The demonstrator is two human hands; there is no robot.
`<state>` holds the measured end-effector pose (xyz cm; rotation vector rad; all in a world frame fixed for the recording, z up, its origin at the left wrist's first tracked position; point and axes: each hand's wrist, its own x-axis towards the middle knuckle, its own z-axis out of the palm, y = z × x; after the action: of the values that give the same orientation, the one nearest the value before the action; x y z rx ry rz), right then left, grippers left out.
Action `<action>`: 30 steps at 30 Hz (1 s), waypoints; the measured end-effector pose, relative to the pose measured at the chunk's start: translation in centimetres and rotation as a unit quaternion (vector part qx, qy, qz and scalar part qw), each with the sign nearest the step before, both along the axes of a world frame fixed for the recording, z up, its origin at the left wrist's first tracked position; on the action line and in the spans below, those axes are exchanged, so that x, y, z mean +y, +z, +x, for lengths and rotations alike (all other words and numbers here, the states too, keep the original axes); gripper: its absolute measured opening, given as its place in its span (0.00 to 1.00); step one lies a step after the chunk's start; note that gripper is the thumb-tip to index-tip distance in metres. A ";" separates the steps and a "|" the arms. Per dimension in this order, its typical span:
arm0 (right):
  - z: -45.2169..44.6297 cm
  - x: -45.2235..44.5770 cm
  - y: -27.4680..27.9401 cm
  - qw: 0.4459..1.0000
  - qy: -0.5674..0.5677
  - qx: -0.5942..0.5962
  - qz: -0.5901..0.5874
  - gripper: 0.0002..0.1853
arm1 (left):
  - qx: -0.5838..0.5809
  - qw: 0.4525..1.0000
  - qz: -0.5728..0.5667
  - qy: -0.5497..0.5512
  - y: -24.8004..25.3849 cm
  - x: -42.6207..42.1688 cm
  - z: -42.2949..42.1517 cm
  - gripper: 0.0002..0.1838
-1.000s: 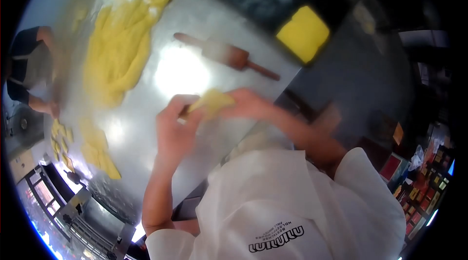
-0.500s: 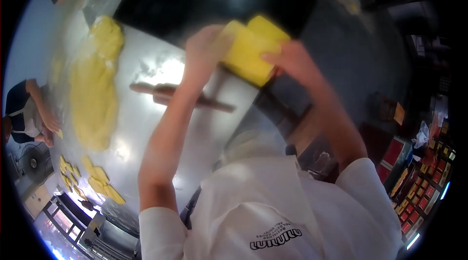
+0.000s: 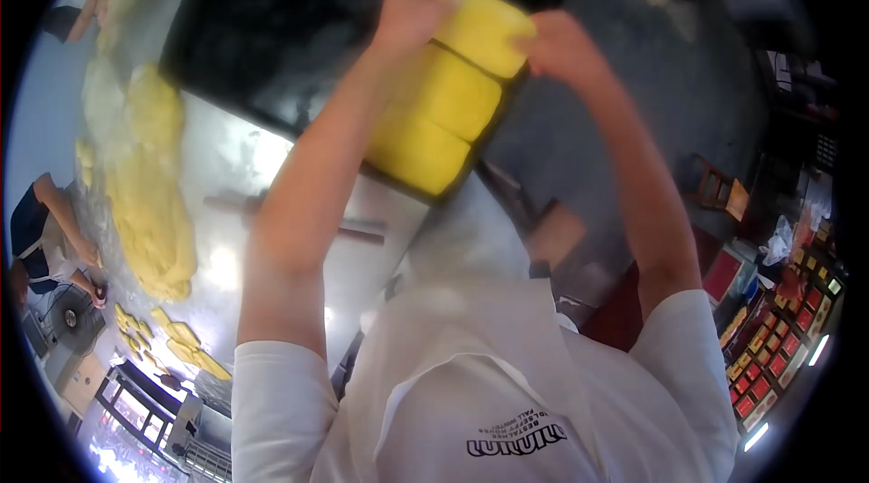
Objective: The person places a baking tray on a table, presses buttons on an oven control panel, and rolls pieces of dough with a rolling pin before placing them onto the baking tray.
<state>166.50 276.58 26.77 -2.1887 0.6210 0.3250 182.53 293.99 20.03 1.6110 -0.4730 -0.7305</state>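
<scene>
Both hands are at the upper middle, over a black baking tray [image 3: 262, 39]. My left hand [image 3: 414, 17] is closed on the left edge of a flat yellow dough sheet [image 3: 484, 28]. My right hand [image 3: 563, 47] pinches the same sheet's right edge. Its surface looks smooth and its corners rounded. Nearer my body, a second dough sheet [image 3: 463, 91] and a third dough sheet [image 3: 421, 150] lie in a row along the tray's right edge. My left forearm partly hides them.
A rolling pin [image 3: 362, 234] lies on the metal table [image 3: 231, 143], partly behind my left arm. Further left are a long dough mass [image 3: 149, 202] and small dough pieces [image 3: 186, 343]. Other people's arms [image 3: 71, 220] reach in from the left. A wooden stool [image 3: 721, 189] stands right.
My hands have moved up and away from my body, now with one dough sheet at the row's far end. Two sheets now show lying on the tray. The view has shifted.
</scene>
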 end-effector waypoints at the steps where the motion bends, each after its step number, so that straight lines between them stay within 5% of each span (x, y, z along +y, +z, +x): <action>1: 0.2 0.0 0.2 1.000 0.011 0.018 -0.002 0.18 | 0.005 1.000 0.017 -0.007 0.1 -0.1 -0.1 0.15; 9: 2.0 -0.5 1.6 0.988 0.042 0.149 0.009 0.19 | -0.064 0.994 0.066 -0.056 -0.8 -1.1 0.8 0.13; 12: 2.7 -1.8 2.5 0.977 0.064 0.188 -0.076 0.18 | -0.081 0.988 0.124 -0.051 1.3 -1.1 0.2 0.15; 16: 3.0 -4.5 0.7 0.976 0.090 -0.056 -0.189 0.12 | -0.184 0.966 0.179 -0.029 1.5 -0.8 -0.1 0.14; 22: 4.3 -4.0 -0.8 0.949 0.215 -0.036 -0.227 0.08 | -0.249 0.943 0.219 -0.039 1.3 -0.2 -0.6 0.16; 30: 3.4 -3.0 -1.5 0.960 0.174 -0.080 -0.204 0.06 | -0.184 0.968 0.166 0.044 1.0 0.3 -1.5 0.15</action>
<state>169.94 273.55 25.24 -2.6951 0.2180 0.2090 181.06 294.29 21.01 2.0857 -0.5618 -0.4574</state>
